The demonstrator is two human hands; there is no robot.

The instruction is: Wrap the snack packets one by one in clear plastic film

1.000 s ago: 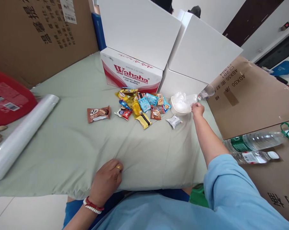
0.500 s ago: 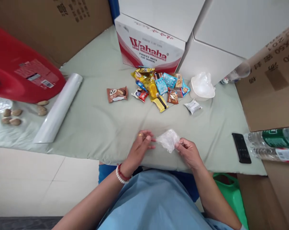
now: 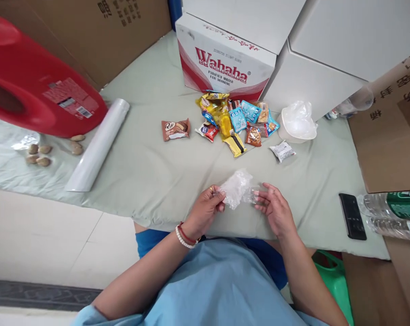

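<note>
A crumpled clear plastic bag (image 3: 237,188) is held up over the front of the cloth-covered table. My left hand (image 3: 207,206), with a red and a white bracelet at the wrist, pinches the bag's left edge between thumb and fingers. At the other side, my right hand (image 3: 276,208) has its fingers apart, the fingertips touching the thin film at the bag's right edge. Beyond the hands lies a heap of small wrapped snacks (image 3: 238,120). A brown snack packet (image 3: 175,130) lies left of the heap, and a white packet (image 3: 283,151) lies to its right.
A white bowl (image 3: 286,135) lined with plastic stands before white boxes. A Wahaha carton (image 3: 225,65) is at the back. Leftward are a plastic roll (image 3: 98,147), a red jug (image 3: 69,86) and several brown nuts (image 3: 44,149). A phone (image 3: 352,216) and bottles (image 3: 391,206) lie right.
My left hand has closed on the bag's left edge. My right hand has loosened its pinch and its fingers have spread at the right edge. The bag is more spread out.
</note>
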